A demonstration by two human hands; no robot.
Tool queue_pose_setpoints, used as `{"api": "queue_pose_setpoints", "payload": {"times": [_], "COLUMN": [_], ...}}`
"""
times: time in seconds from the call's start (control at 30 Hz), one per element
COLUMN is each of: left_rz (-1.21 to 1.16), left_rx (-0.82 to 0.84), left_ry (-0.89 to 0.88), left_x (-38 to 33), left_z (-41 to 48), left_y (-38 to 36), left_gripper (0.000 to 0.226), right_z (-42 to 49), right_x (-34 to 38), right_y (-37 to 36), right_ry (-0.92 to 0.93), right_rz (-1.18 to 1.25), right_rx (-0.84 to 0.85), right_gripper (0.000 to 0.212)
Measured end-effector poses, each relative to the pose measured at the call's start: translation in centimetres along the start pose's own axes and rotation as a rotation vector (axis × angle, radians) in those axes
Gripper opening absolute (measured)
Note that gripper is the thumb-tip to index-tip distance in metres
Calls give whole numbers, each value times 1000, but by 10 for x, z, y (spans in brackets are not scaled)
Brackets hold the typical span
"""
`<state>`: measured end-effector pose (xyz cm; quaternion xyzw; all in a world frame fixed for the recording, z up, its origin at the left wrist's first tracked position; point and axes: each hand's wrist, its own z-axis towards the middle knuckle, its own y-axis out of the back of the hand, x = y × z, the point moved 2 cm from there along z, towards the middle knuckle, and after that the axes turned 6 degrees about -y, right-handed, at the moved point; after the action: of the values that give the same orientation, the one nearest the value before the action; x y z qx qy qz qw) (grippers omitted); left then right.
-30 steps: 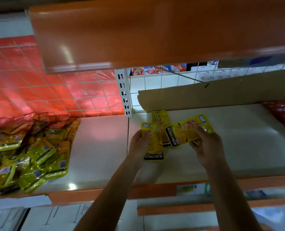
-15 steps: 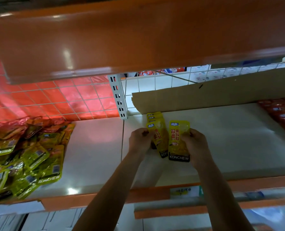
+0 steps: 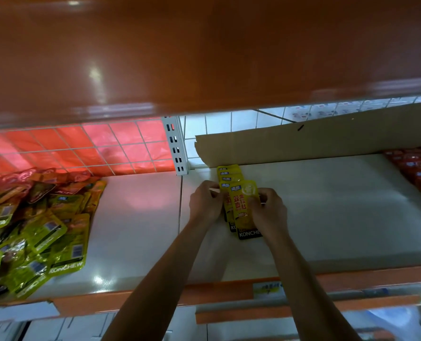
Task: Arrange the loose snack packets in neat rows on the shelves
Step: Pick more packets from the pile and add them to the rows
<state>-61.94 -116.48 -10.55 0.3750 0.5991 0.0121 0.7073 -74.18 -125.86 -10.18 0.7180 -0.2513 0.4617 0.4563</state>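
Nearest in, the orange shelf lip (image 3: 135, 300) runs under both forearms, with a price label (image 3: 268, 288) stuck on it just below the right wrist. Up on the white shelf (image 3: 339, 212) the hands are close together with the packets between them. The left hand (image 3: 205, 205) has its fingers curled in against the left edge of the row of yellow packets (image 3: 229, 174). The right hand (image 3: 269, 212) pinches the right edge of the front packet (image 3: 241, 205), which sits upright on top of the one behind, its KONCHEW band at the bottom. The row runs back from the fingers, each packet overlapping the next.

Well off to the left of the left hand lies the heap of loose packets (image 3: 39, 232), yellow and red, jumbled. Far to the right of the right hand sit red packets (image 3: 418, 168).

Beyond the fingertips a cardboard sheet (image 3: 302, 141) leans along the back, touching the row's far end. A white slotted post (image 3: 176, 146) stands behind the left hand, with wire mesh (image 3: 81, 146) to its left. The upper shelf (image 3: 204, 57) hangs overhead.
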Motion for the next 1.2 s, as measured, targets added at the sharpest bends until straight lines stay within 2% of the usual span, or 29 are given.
{"api": "queue_pose_setpoints", "payload": {"times": [0.2, 0.57, 1.03, 1.2], "left_rz": [44, 90, 79, 136], "left_rx": [-38, 6, 17, -33], "left_ry": [-36, -80, -91, -142], "left_x": [1, 3, 2, 2], "left_z": [1, -2, -6, -13], "left_y": [1, 5, 9, 14], "left_gripper": [21, 22, 22, 22], "right_z": [-2, -8, -18, -26], "right_x": [2, 3, 3, 15], "right_y": [-7, -17, -16, -14], "right_ry": [28, 54, 77, 207], "right_rz": [-99, -281, -426, -466], "right_rx": [-33, -51, -32, -132], "right_gripper": [28, 37, 39, 42]}}
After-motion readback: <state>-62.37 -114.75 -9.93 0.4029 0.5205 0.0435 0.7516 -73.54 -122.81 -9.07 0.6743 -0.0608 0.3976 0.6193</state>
